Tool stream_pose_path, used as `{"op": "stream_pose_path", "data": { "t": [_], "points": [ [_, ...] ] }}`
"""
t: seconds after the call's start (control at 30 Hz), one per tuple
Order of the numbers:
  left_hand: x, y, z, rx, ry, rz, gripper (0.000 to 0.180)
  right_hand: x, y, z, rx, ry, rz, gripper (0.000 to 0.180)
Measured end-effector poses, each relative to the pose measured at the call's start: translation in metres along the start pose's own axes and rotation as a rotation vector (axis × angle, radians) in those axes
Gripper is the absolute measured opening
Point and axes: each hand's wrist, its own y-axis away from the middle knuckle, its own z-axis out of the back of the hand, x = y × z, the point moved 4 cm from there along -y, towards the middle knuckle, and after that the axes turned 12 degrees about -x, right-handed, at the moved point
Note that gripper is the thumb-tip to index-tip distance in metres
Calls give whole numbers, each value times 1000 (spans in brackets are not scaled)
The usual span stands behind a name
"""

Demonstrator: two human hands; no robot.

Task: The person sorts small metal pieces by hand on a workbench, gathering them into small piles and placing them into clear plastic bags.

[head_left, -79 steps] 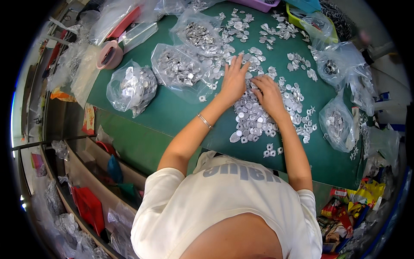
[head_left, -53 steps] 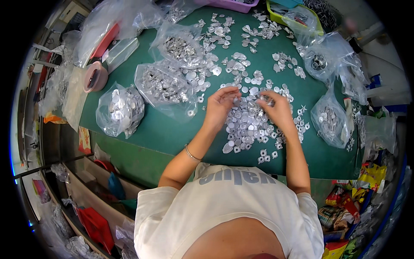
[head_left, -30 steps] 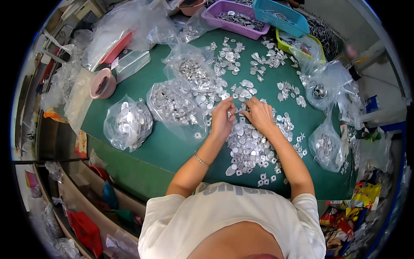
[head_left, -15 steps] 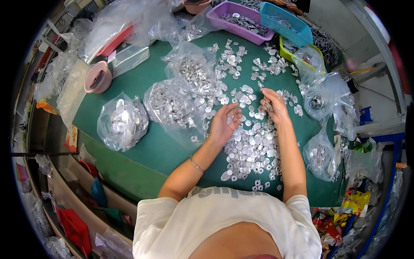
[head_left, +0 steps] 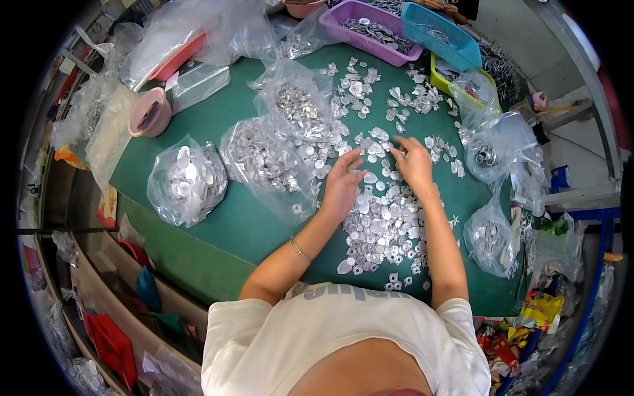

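Small silvery metal pieces [head_left: 383, 221], round, oval and ring-shaped, lie in a dense heap between my forearms. Just beyond that heap, my left hand [head_left: 343, 185] hovers with fingers bent and apart, thumb toward the right. My right hand [head_left: 415, 166] is palm down beside some loose metal pieces [head_left: 378, 140], its index finger and thumb spread; its palm is hidden. Left of my left hand, clear plastic bags [head_left: 267, 158] of similar pieces lie open, next to a fuller bag [head_left: 191, 181].
A green table [head_left: 231, 241] carries it all. Purple [head_left: 380, 56], blue [head_left: 479, 56] and lime baskets stand at the far side, near another person's hands [head_left: 449, 10]. A pink cup [head_left: 153, 119] stands at left. More plastic bags [head_left: 490, 237] line the right edge.
My right hand has turned palm down and shifted slightly left; the pieces seen in its curled fingers no longer show. My left hand has moved slightly, its fingers a little more upright.
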Motion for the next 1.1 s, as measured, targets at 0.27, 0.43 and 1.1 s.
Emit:
{"op": "stream_pose_path", "data": {
  "t": [0.27,0.43,1.1],
  "points": [
    [-10,0,-3,-11,-252,-151,60,-2,-10,-22,23,-41,-34,18],
    [-11,7,-6,31,-201,-197,51,22,4,-8,266,-104,-70,12],
    [-15,18,2,-239,-94,-560,53,130,-25,-66,737,-1132,-548,33]
  ]
}}
